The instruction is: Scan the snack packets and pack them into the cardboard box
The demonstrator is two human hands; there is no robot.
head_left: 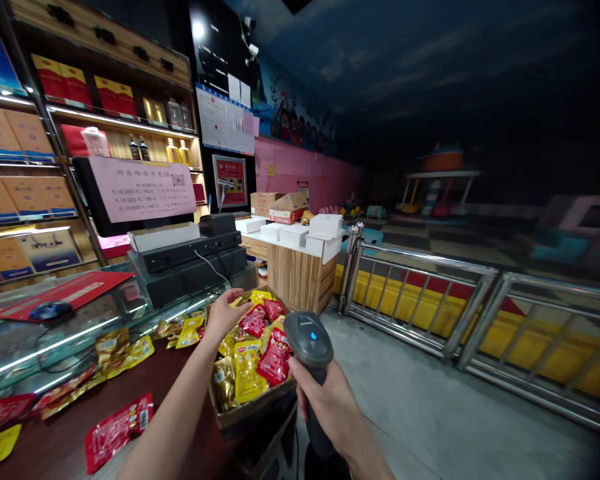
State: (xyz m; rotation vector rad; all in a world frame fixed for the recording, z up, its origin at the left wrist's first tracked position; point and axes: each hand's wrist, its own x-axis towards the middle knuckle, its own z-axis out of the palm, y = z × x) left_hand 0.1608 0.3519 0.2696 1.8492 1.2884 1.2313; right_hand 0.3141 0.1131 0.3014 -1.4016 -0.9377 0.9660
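A cardboard box (230,417) full of yellow, red and gold snack packets stands at the front centre. My left hand (226,313) is over the box's back left edge, fingers apart and curved toward the packets, with nothing seen between them. My right hand (325,400) is wrapped round the handle of a dark barcode scanner (307,340), just right of the box; a blue light shows on its top. Nearest the scanner's head lies a red packet (275,357), beside a yellow packet (249,373). More packets lie left of the box, among them a red packet (119,427) with its barcode showing.
A monitor (83,200) with a pink sign stands behind the glass counter (10,360), which bears a mouse (50,310) on a red mat. Lit shelves of boxes rise at left. A wooden cabinet (295,273) stands behind the box; a metal railing (420,263) runs to the right.
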